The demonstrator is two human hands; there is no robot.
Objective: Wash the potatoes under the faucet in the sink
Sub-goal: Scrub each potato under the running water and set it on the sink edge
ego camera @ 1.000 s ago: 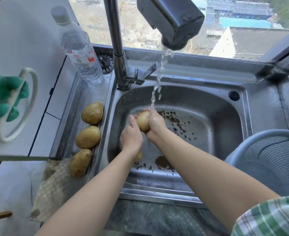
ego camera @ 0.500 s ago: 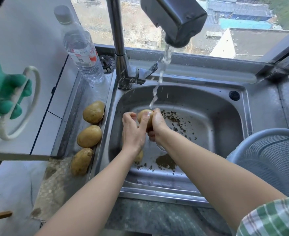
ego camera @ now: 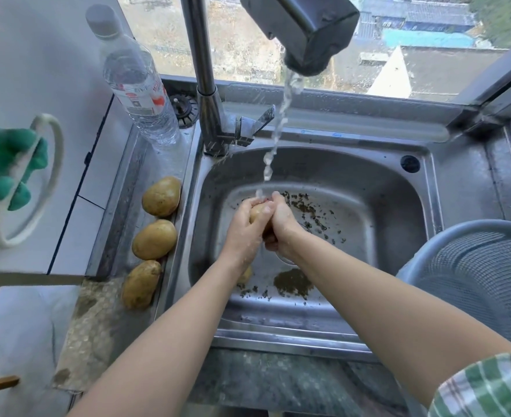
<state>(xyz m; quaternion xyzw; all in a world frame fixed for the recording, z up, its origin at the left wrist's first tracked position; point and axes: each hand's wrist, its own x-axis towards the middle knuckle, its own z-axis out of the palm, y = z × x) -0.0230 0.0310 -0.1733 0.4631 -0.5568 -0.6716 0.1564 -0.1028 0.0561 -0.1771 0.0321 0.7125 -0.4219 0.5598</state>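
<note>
Holds one potato (ego camera: 258, 213) over the middle of the sink (ego camera: 383, 182), right under the water stream (ego camera: 273, 145) falling from the faucet (ego camera: 308, 28). Curls the left hand (ego camera: 240, 230) round the potato's left side and the right hand (ego camera: 282, 228) round its right, fingers of both tight against the skin. Hides most of a second potato (ego camera: 246, 275) on the sink floor beneath the left wrist, amid dark specks of dirt. Lined up on the steel ledge left of the basin: three more potatoes (ego camera: 154, 239), with a water bottle (ego camera: 139, 94) behind them. At the right edge, a grey colander (ego camera: 483, 275).
</note>
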